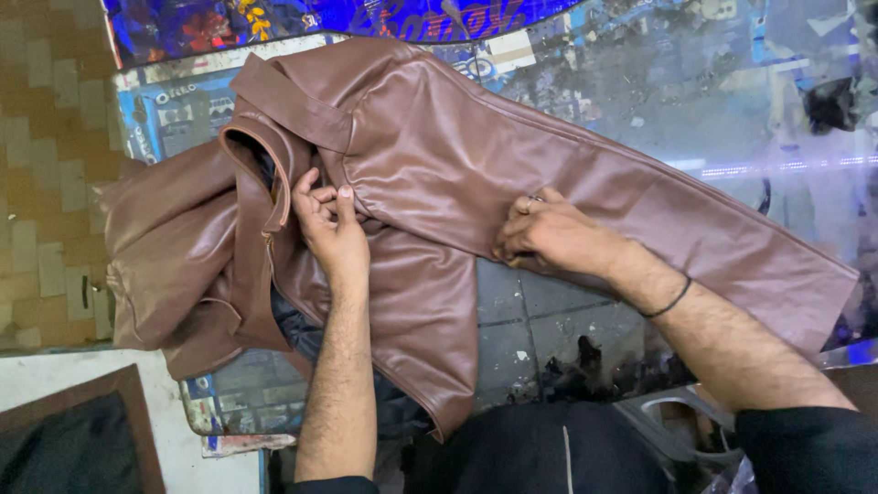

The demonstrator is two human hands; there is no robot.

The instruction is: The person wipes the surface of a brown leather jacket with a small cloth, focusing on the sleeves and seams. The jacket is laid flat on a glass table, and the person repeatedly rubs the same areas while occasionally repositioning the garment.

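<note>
A glossy brown leather jacket [430, 174] lay spread across the worktop [640, 101], its collar turned toward ten o'clock and one long sleeve running out toward four o'clock. Dark lining showed inside the collar opening and under the lower hem. The left hand [331, 224] was closed in a pinch on the leather just below the collar, fingers curled together around a fold. The right hand [553, 236], at three o'clock from the left, was clamped on the sleeve's lower edge near the armpit, knuckles up; a thin black band circled that wrist. The worktop beneath was scuffed and covered with worn blue printed sheeting. Beyond its nine o'clock edge lay a floor [46, 137] of tan paving tiles.
</note>
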